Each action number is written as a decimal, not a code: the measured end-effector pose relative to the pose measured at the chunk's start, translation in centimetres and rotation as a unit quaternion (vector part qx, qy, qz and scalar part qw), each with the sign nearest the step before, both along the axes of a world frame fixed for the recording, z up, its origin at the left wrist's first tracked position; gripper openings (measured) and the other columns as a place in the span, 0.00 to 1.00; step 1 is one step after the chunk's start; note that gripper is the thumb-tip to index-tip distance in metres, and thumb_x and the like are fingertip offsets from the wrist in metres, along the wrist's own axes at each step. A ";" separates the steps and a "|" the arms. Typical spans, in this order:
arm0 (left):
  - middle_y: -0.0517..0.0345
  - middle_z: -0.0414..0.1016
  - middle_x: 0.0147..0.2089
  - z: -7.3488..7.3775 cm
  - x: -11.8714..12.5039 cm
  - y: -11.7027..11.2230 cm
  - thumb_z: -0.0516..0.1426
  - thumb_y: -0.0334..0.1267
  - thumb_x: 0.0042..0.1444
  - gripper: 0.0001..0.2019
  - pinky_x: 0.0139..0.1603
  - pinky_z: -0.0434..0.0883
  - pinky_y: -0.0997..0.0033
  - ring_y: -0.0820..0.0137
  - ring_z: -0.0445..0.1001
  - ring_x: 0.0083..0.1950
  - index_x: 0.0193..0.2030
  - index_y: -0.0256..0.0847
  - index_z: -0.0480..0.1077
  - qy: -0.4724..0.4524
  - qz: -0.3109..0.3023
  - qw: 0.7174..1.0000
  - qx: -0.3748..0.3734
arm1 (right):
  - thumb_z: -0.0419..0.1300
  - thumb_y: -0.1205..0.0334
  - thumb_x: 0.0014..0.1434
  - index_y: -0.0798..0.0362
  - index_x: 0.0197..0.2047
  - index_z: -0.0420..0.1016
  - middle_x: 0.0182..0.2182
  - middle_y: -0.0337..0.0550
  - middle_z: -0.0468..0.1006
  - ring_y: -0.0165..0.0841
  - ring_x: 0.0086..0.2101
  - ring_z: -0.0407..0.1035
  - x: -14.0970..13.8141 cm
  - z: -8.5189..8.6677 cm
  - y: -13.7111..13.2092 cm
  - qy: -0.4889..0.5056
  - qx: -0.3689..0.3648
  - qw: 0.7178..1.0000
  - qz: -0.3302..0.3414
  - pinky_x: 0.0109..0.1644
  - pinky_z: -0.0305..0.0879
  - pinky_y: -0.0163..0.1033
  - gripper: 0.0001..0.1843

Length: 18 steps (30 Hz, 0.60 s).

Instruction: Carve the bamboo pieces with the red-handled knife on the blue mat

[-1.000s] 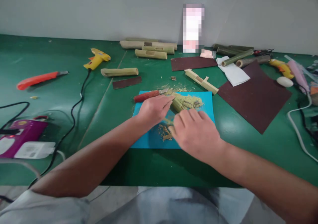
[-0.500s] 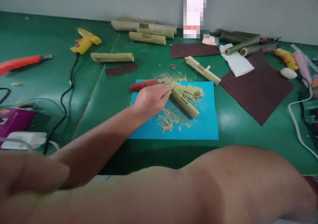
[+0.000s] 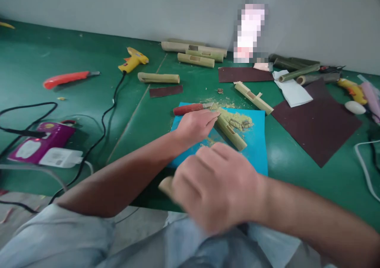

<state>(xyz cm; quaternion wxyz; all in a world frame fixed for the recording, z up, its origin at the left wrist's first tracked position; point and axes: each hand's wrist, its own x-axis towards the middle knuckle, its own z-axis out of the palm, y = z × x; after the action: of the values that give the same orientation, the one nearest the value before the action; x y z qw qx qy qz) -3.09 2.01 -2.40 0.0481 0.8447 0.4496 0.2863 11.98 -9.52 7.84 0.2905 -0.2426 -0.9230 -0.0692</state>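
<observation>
My left hand point(image 3: 197, 126) has its fingers closed around the upper end of a short green bamboo tube point(image 3: 233, 135) with a rectangular notch cut in it. The tube lies slanted on a blue sheet point(image 3: 257, 157), beside a heap of bamboo dust and shavings point(image 3: 237, 119). Just beyond my left hand lies a red-handled knife point(image 3: 188, 109). Nearer to me, my right hand point(image 3: 218, 185) is curled into a fist above the sheet's front edge, slightly blurred. A pale tip pokes out at its left side; whether it is the thumb or a held thing I cannot tell.
Notched bamboo tubes point(image 3: 196, 60) lie toward the wall, another point(image 3: 253, 97) right of the sheet. A yellow glue gun point(image 3: 133, 60), an orange-red cutter point(image 3: 69, 79) and a purple power block point(image 3: 44, 141) with cords are at left. Brown sandpaper point(image 3: 319, 129) lies at right.
My right hand has come into view low in front of the blue sheet; before, only bare skin close to the camera showed. My left hand keeps its place on the tube. The view has shifted.
</observation>
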 end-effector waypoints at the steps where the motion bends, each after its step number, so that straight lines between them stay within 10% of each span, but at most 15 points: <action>1: 0.53 0.84 0.46 -0.1 0.0 0.0 0.48 0.41 0.73 0.18 0.45 0.78 0.68 0.66 0.81 0.46 0.55 0.40 0.77 -0.001 -0.001 1.000 0.005 | 0.58 0.58 0.67 0.48 0.25 0.67 0.21 0.35 0.63 0.31 0.27 0.58 0.9 -0.6 1.3 0.028 0.060 0.998 -0.011 0.31 0.52 0.40 0.17; 8: 0.50 0.84 0.50 -0.2 -0.2 0.2 0.52 0.40 0.71 0.16 0.49 0.79 0.66 0.64 0.83 0.49 0.56 0.37 0.77 0.000 -0.010 1.000 0.005 | 0.57 0.53 0.68 0.55 0.33 0.74 0.28 0.45 0.74 0.34 0.30 0.67 7.2 -5.2 5.2 -0.077 -0.033 0.962 -0.258 0.33 0.57 0.40 0.16; 18: 0.51 0.84 0.43 0.1 0.2 -0.9 0.50 0.39 0.71 0.18 0.41 0.79 0.69 0.66 0.83 0.42 0.56 0.39 0.78 0.035 -0.054 0.998 0.009 | 0.59 0.57 0.64 0.53 0.30 0.71 0.28 0.46 0.74 0.37 0.32 0.70 7.6 -8.8 5.4 -0.044 -0.168 0.941 -0.289 0.33 0.60 0.41 0.12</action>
<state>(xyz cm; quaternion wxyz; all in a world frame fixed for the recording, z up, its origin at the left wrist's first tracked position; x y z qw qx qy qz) -2.90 1.09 -2.29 0.0396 0.8777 0.4023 0.2573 19.56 -4.15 -0.96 0.1724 -0.5409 -0.8232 -0.0047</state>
